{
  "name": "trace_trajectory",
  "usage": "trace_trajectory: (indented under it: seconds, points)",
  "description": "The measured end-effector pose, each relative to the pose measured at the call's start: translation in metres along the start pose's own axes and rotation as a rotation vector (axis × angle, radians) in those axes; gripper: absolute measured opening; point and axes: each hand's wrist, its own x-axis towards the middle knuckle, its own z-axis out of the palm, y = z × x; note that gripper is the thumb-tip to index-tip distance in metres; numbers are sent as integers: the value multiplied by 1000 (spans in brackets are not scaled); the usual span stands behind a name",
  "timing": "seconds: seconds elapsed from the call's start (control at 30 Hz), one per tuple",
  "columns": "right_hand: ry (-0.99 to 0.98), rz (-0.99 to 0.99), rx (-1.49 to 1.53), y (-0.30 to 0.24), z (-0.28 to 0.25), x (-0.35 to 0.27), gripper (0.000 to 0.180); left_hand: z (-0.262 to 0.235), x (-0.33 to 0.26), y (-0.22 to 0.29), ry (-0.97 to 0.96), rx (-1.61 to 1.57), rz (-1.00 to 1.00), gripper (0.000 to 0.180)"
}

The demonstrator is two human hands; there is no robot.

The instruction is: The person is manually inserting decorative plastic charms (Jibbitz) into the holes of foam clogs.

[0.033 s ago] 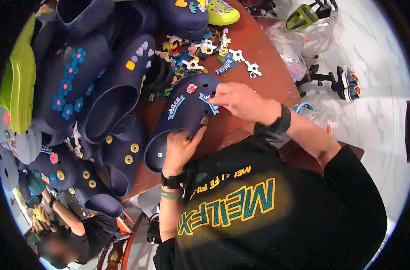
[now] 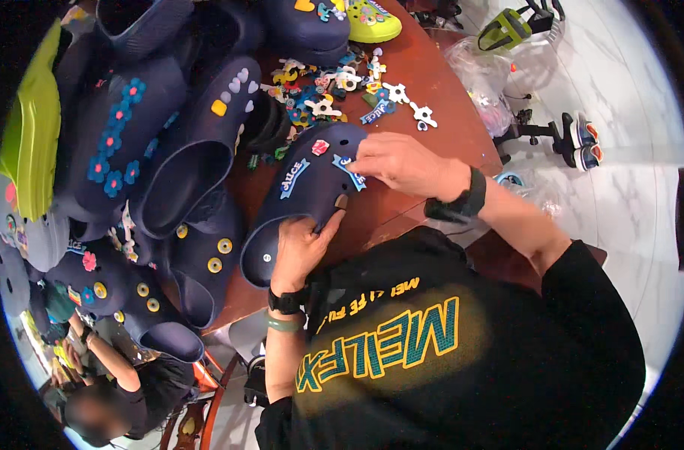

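A navy clog lies tilted before me on the brown table. My left hand grips it at the foot opening, thumb on top and the other fingers tucked inside, out of sight. With bent fingers, my right hand holds a blue-and-white ribbon-shaped shoe charm against the clog's upper; the fingertips partly cover it. On the same upper sit a similar ribbon charm and a pink charm. A few vent holes show bare.
Loose charms lie in a pile on the table beyond the clog. Decorated navy clogs crowd the left, with a lime-green clog at the far side. Another person sits at lower left. Plastic bags hang off the right edge.
My right wrist has shifted very slightly, with the fingertips still at the ribbon charm. The clog and my left hand stay in place.
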Motion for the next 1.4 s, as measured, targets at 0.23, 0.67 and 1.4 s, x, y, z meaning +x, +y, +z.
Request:
trace_trajectory:
  seconds: [0.23,0.67,1.4]
  points:
    - [-39,-313,-33,26,-9,20,25,-4,6,10,-98,58,-131,47]
    - [338,180,-83,-9,24,-14,29,-10,6,18,-84,0,-42,38]
    - [316,361,-457,98,7,11,16,-10,-4,15,-145,74,-157,41]
